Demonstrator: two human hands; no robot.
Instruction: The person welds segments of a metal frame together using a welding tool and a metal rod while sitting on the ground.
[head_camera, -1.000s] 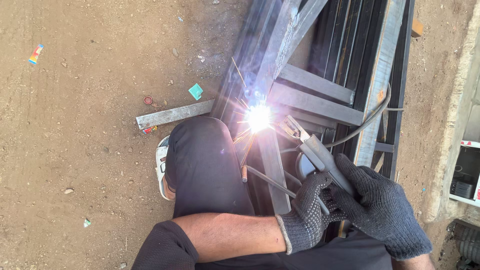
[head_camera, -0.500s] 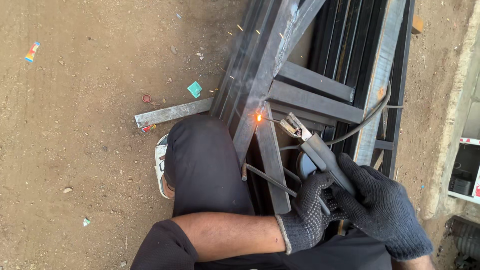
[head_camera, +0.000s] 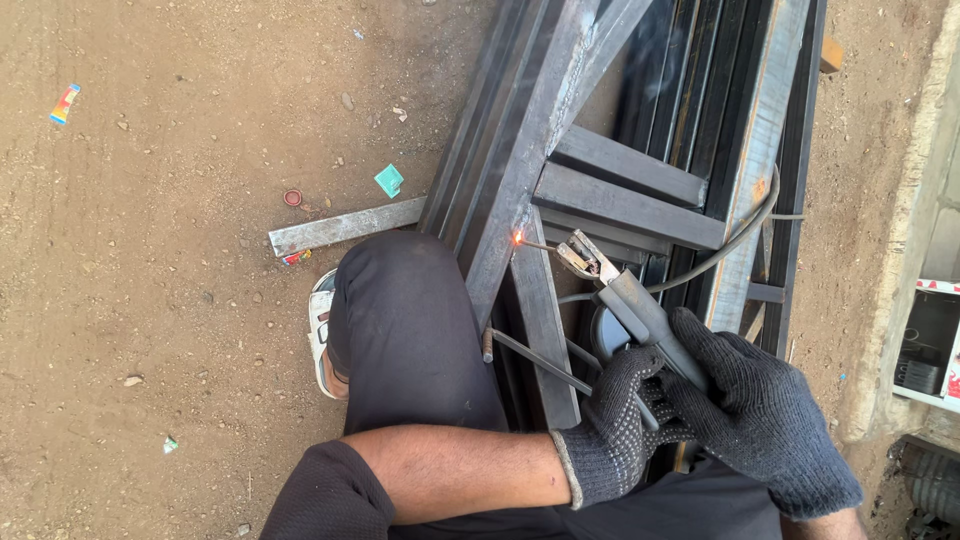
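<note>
Starting at the far left, there's bare dirt ground (head_camera: 150, 300) with bits of litter: a striped scrap (head_camera: 64, 103) in the upper left and a small teal piece (head_camera: 389, 180) further in. A short flat metal bar (head_camera: 345, 226) lies on the dirt, its right end running up against the steel frame (head_camera: 545, 150), which is a stack of dark bars taking up the upper middle and right of the frame. Below that bar is a bent knee in dark trousers (head_camera: 410, 330) with a white sandal (head_camera: 322, 340) poking out beside it.

Center frame: a tiny orange glow (head_camera: 518, 237) sits where the welding rod (head_camera: 540, 244) meets the frame joint. The rod is clipped in the electrode holder (head_camera: 625, 300), which slants down to the lower right. The left hand (head_camera: 615, 435), in a dark knit glove, has its fingers curled around the holder's handle from below, and the gloved right hand (head_camera: 765, 415) is clamped on the handle just beside it. A grey cable (head_camera: 735, 235) loops off over the frame on the right.
</note>
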